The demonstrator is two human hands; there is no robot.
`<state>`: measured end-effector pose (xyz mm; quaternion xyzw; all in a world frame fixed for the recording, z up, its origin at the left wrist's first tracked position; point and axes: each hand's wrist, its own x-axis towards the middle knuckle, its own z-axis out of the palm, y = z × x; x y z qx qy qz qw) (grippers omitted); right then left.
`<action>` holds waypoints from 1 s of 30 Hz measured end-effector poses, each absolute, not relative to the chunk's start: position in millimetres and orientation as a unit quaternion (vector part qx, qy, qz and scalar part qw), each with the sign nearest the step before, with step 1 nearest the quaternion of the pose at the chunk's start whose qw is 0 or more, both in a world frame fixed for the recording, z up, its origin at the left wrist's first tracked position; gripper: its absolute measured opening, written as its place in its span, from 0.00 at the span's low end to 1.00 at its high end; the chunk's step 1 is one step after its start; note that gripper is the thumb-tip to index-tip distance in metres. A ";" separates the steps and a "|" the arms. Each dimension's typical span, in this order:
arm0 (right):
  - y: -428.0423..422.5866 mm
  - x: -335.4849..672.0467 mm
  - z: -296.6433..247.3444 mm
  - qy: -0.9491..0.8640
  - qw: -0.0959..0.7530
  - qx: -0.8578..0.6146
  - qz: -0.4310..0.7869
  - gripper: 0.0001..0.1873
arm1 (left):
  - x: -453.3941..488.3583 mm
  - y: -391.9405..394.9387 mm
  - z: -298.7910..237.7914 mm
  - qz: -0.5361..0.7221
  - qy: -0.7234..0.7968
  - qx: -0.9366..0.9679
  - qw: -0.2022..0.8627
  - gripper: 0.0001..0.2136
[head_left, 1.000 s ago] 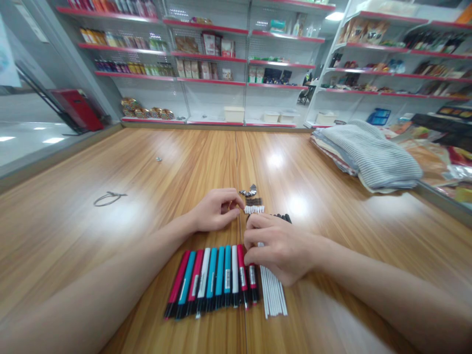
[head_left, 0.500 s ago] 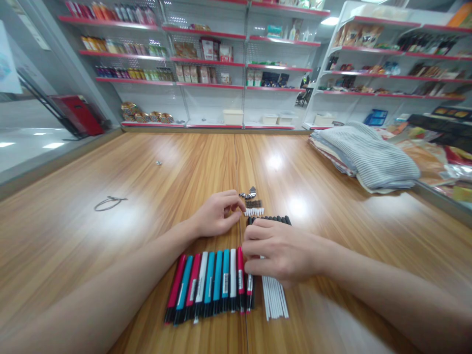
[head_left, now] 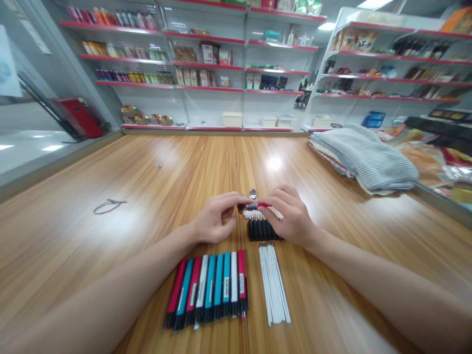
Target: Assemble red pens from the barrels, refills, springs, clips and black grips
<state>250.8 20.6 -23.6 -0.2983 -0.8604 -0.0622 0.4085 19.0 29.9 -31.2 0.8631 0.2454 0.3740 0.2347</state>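
Between the thumb and fingers of my right hand [head_left: 291, 216] is a red pen barrel [head_left: 252, 206], held sideways with its black end to the left. My left hand [head_left: 216, 219] is beside that end, its index finger over the barrel and its thumb apart below; whether the fingertip touches is unclear. Beneath the hands are small white pieces [head_left: 251, 215], black tubes [head_left: 260, 230] partly under my right hand, and silver tips [head_left: 252, 193]. Nearer me lie a row of red, blue and white pen barrels [head_left: 210, 285] with black ends and a bundle of white refills [head_left: 275, 285].
A thin grey loop [head_left: 109, 205] and a small silvery object [head_left: 158, 165] lie on the wooden table [head_left: 147, 187] to the left. Folded striped cloth [head_left: 379, 155] is at the right edge. Stocked shelves [head_left: 206, 89] stand behind the table.
My right hand has lifted a red pen barrel from the right end of the row and carried it forward to my left hand. My left hand has stayed nearly in place.
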 end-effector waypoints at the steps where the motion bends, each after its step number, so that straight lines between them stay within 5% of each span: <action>1: 21.0 250.1 -24.6 -0.858 0.417 -0.296 -0.048 0.08 | 20.0 30.4 -30.9 0.376 0.247 0.865 0.221 0.17; 17: 60.2 262.1 -38.1 -0.693 0.469 -0.408 0.366 0.14 | 26.0 41.3 -39.6 0.393 0.341 0.844 0.129 0.12; 30: 48.6 259.3 -31.8 -0.667 0.433 -0.402 0.453 0.16 | 21.0 41.6 -40.6 0.369 0.346 0.853 0.127 0.11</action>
